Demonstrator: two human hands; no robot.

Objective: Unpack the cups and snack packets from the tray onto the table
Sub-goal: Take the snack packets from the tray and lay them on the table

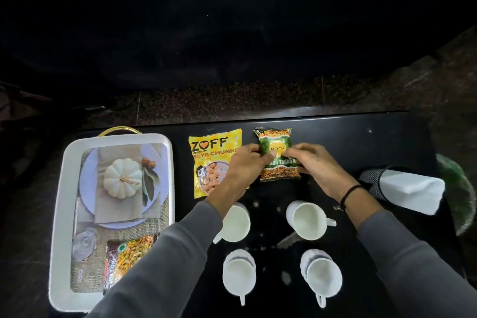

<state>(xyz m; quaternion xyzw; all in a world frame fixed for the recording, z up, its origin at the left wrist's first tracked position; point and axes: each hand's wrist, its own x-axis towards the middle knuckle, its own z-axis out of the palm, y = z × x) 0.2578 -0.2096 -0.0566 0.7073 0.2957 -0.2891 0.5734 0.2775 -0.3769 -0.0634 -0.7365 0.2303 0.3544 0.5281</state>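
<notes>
- Green packet (280, 156): both hands, left (244, 162) and right (313, 162), fingers pinching its side edges
- Lay flat beside yellow packet (215, 161), release evenly
- One packet (129, 258) left in tray (60, 214)

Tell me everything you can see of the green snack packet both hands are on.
The green snack packet is a glossy plastic pouch with orange-patterned ends and a yellow "Let's Try" circle. It looks sealed and lies face up on the black table, right of the yellow soya chunks packet. The left hand and right hand pinch its sides.
</notes>
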